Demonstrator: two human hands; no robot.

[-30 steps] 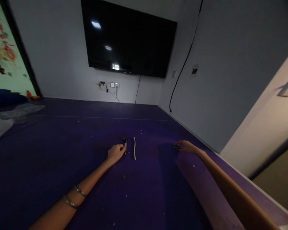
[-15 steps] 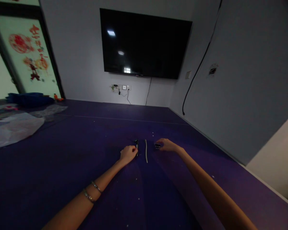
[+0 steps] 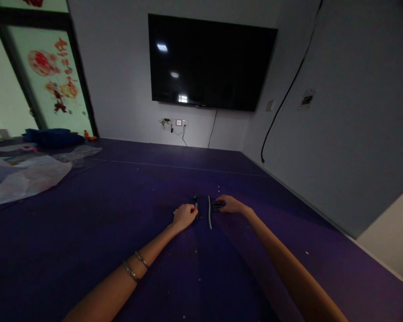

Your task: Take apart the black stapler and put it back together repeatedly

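My left hand (image 3: 184, 215) rests low over the purple floor, its fingers closed on a slim dark object (image 3: 196, 202) that stands out past the fingertips; its kind is too small to tell. To the right of it lies a thin grey strip (image 3: 210, 213), slightly curved and touched by neither hand. Just beyond the strip, my right hand (image 3: 231, 204) pinches a small dark piece with light marks (image 3: 218, 205). The fingers hide part of both held things.
Purple flooring (image 3: 137, 188) spreads around the hands, with small white specks on it. Clear plastic sheeting (image 3: 36, 176) and a blue bundle (image 3: 53, 137) lie at the left. A black cable (image 3: 284, 98) hangs down the right wall; a television (image 3: 211, 62) is mounted ahead.
My right hand has brought the small dark piece leftward, closer to the grey strip. The left hand keeps its hold beside the strip. The whole view has shifted slightly.
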